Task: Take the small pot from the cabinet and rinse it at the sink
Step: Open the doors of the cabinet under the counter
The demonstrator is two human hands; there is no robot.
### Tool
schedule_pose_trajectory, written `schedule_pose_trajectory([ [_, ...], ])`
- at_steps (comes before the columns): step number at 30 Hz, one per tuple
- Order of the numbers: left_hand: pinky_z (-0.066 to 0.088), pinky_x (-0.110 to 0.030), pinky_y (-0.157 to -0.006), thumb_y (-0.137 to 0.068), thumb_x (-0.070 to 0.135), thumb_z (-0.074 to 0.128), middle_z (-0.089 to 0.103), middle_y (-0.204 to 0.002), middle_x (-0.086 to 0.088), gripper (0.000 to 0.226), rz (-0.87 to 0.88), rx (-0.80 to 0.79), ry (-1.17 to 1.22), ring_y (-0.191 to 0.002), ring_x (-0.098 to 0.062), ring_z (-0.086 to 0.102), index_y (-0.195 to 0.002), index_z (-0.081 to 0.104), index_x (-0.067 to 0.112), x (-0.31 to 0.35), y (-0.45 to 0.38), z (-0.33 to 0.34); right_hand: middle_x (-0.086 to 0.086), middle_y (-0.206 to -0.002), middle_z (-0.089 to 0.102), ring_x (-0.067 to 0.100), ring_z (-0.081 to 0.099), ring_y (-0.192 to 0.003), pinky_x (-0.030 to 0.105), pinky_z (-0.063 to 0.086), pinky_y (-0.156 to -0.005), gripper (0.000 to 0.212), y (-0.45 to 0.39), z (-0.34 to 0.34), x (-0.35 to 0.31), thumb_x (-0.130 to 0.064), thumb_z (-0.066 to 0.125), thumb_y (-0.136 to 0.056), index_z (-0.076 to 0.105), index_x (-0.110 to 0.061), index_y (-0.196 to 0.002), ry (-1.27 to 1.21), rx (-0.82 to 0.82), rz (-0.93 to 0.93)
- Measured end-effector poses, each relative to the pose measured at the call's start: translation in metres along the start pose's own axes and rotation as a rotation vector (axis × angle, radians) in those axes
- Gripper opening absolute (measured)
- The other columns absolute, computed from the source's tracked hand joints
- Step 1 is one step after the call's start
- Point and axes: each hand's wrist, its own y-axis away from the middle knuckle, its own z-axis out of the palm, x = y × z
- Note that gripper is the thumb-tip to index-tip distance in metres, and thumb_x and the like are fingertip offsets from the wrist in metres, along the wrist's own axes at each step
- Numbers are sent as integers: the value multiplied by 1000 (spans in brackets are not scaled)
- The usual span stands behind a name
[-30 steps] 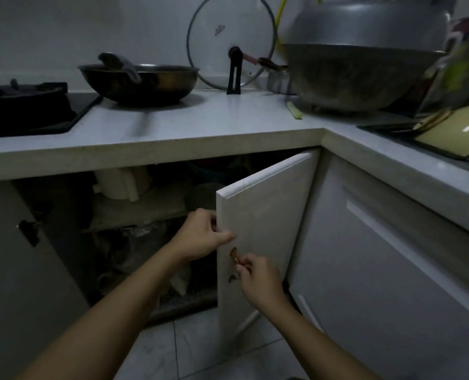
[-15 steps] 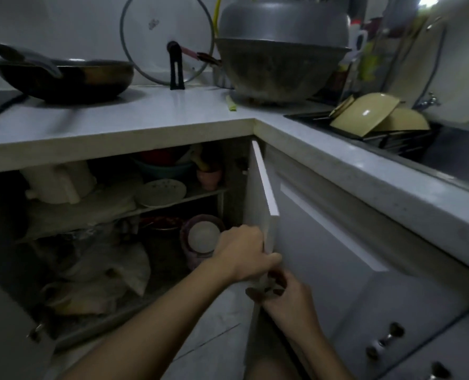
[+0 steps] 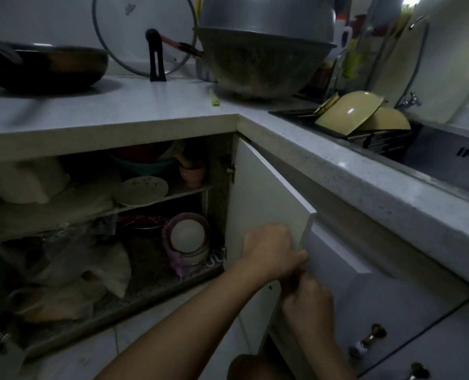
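Note:
The white cabinet door under the counter corner stands swung wide open. My left hand grips its free edge from the inner side. My right hand is closed on the door's outer side just below, its fingers hidden by the panel. Inside the cabinet, a dark metal vessel that may be the small pot sits at the back of the lower shelf, partly hidden. A stack of white bowls in a purple bag leans beside it. The steel sink lies at the right, with a tap behind it.
The upper shelf holds a plate, a teal bowl and a pink cup. Plastic bags fill the cabinet's left. On the counter are a wok, a glass lid, a big metal basin and yellow bowls.
The door has swung from nearly closed to wide open, with both hands moving right with it. My view has shifted right, showing the shelves and the sink.

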Motion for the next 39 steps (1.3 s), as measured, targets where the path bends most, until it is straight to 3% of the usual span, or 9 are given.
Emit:
schedule_pose_trajectory([
  [10,43,-33,-66,-79,64,56,73,-87,-12,54,40,45,67,-81,-31,67,-78,67,11,6,-10,12,30,-79,70,45,67,-73,43,49,-58,25,-8,-4,5,-18,60,-89,66,5,-80,79,102,19],
  [16,51,-31,-61,-71,72,59,70,-67,-5,57,66,-7,66,-65,-22,64,-58,59,16,3,-12,10,13,-93,73,32,68,-89,29,40,-60,28,-10,-21,-7,-32,51,-95,66,-8,-93,169,10,46],
  [20,29,-28,-48,-76,71,55,47,-52,-1,61,127,-52,-50,-51,-19,45,-51,46,16,-12,-7,-5,12,-102,71,32,66,-98,32,48,-71,34,-3,-26,-31,-38,49,-92,62,-9,-105,184,-25,3],
  [22,33,-30,-51,-82,71,46,56,-62,-8,62,106,-20,-87,-58,-25,52,-60,52,13,-30,-4,-11,10,-104,71,31,65,-101,34,50,-76,35,1,-16,-50,-41,51,-90,63,-11,-103,152,-67,-67],
  [26,54,-38,-70,-84,63,48,72,-86,-12,52,-60,65,-38,-82,-32,66,-78,66,14,-93,10,-23,0,-110,72,25,63,-108,33,48,-81,39,-3,9,-84,-47,53,-87,62,-22,-116,48,-136,-171],
  [30,58,-37,-75,-84,48,56,75,-90,-4,33,-351,198,75,-86,-23,70,-91,71,20,-183,32,-45,-6,-110,72,19,66,-102,30,51,-79,43,-10,39,-124,-45,60,-85,57,-30,-125,-142,-164,-266],
  [34,56,-41,-85,-84,39,62,74,-101,-12,32,-596,376,164,-98,-29,68,-101,70,13,-277,56,-69,-5,-109,72,16,67,-99,33,56,-81,48,-9,77,-168,-44,62,-85,57,-27,-129,-250,-273,-334],
  [37,51,-38,-75,-85,30,62,71,-93,-18,28,-720,441,264,-93,-34,66,-89,69,3,-347,66,-88,-4,-110,72,11,66,-96,30,55,-83,46,-10,103,-198,-42,62,-87,58,-23,-129,-286,-302,-375],
  [39,50,-36,-78,-85,31,61,68,-108,-16,35,-780,487,315,-104,-36,63,-105,66,2,-381,63,-99,-9,-100,71,5,62,-85,26,53,-76,42,-9,118,-215,-41,62,-88,59,-24,-127,-286,-320,-406],
])
